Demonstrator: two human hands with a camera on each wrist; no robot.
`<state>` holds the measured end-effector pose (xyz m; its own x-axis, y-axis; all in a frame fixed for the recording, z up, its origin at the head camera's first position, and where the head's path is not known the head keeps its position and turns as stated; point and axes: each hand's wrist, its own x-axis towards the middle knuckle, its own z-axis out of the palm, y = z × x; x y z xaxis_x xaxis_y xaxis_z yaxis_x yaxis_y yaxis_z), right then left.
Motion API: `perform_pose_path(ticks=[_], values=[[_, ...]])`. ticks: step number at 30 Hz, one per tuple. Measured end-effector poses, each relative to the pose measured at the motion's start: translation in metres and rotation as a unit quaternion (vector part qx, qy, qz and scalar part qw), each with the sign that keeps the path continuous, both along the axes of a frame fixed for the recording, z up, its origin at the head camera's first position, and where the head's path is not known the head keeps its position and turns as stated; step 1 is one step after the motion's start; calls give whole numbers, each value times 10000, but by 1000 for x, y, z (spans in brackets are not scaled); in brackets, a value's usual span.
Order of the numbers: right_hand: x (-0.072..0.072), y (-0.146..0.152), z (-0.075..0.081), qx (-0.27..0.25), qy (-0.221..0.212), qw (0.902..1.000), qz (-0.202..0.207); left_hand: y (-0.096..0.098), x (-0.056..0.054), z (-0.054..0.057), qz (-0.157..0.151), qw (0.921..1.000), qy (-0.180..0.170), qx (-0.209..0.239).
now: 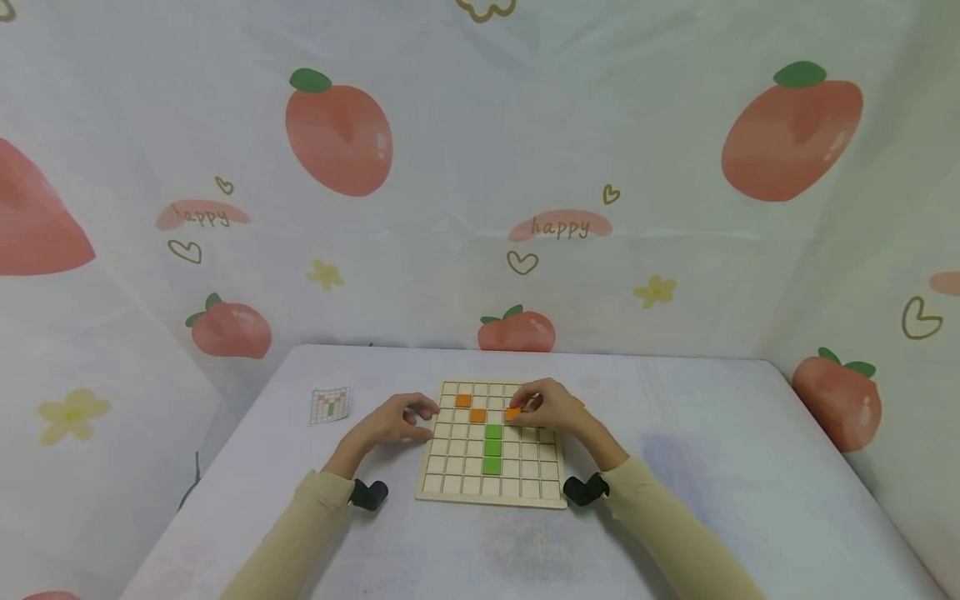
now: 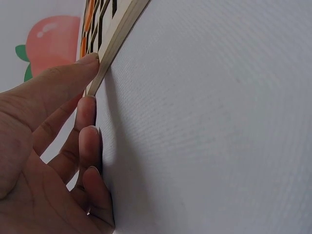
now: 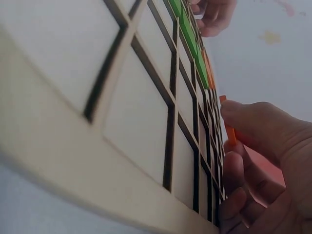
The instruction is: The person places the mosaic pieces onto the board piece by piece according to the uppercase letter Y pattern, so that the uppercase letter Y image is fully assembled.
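Observation:
A wooden grid board (image 1: 491, 502) lies on the table. Two orange square tiles (image 1: 463, 401) sit in its upper left cells, and green square tiles (image 1: 492, 448) form a short column in the middle. My right hand (image 1: 551, 407) pinches an orange tile (image 3: 228, 121) between thumb and finger, just over the board right of the column's top. The tile stands tilted in the right wrist view. My left hand (image 1: 395, 419) rests at the board's left side, its thumb (image 2: 73, 78) touching the edge and the other fingers loosely bent on the table.
On the table's left lies a small paper card (image 1: 330, 406) printed with a coloured grid pattern. A bit of orange (image 1: 578, 402) shows behind my right hand. A fruit-print curtain (image 1: 435, 167) stands behind the white table (image 1: 750, 467).

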<state>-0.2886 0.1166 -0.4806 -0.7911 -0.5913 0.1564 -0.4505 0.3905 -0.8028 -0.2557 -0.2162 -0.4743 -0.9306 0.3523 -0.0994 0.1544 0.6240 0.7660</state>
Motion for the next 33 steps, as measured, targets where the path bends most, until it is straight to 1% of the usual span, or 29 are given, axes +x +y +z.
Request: perform_pose_path(ticks=[4, 8, 17, 26, 33], values=[[0, -2, -3, -56, 15, 10000, -37, 0, 0, 1, -15, 10000, -15, 24], [1, -4, -3, 7, 6, 9999, -103, -1, 0, 1, 5, 10000, -26, 35], [4, -8, 0, 292, 127, 9992, -247, 0, 0, -2, -42, 10000, 51, 28], [6, -10, 3, 381, 109, 9988, -274, 1, 0, -1, 179, 9998, -98, 2], [7, -10, 4, 345, 99, 9991, -222, 0, 0, -1, 148, 9998, -89, 65]])
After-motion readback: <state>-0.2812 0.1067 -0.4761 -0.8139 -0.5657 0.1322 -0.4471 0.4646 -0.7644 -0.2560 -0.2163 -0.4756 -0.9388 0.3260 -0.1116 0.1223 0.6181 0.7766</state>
